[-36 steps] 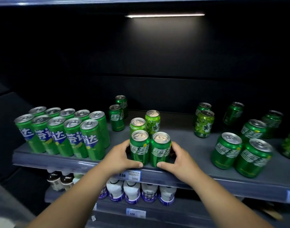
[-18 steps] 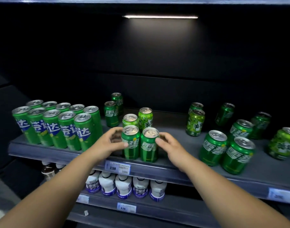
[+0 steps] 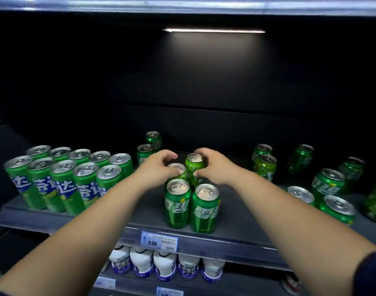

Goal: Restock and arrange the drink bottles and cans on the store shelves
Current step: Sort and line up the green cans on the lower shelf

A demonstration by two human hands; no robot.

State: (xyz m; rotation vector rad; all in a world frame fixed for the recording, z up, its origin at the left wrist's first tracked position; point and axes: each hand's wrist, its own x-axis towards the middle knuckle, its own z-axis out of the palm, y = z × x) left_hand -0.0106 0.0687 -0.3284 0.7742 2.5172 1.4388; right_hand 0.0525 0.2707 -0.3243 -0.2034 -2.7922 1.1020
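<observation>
Grey shelf (image 3: 140, 212) carries all the drinks, and both my bare forearms stretch over its front edge, converging toward the middle. A block of tall green cans (image 3: 65, 180) stands upright in two rows at the left end, and loose green cans (image 3: 329, 185) sit scattered on the right. My left hand (image 3: 159, 170) reaches in palm down, its fingers arched and curled over the dark green can (image 3: 179, 168) in the second row, thumb against its rim. My right hand (image 3: 215, 166) mirrors it, fingers hooked over the top of the pale green can (image 3: 194, 166) and thumb pressed lower on its side, so each hand grips one can. Those two cans stand upright and touching, just behind the front pair of cans (image 3: 177, 207), which stands side by side near the shelf edge with neither hand on it. On that edge sits a price tag (image 3: 159, 241), and white bottles (image 3: 164, 264) line the lower shelf.
</observation>
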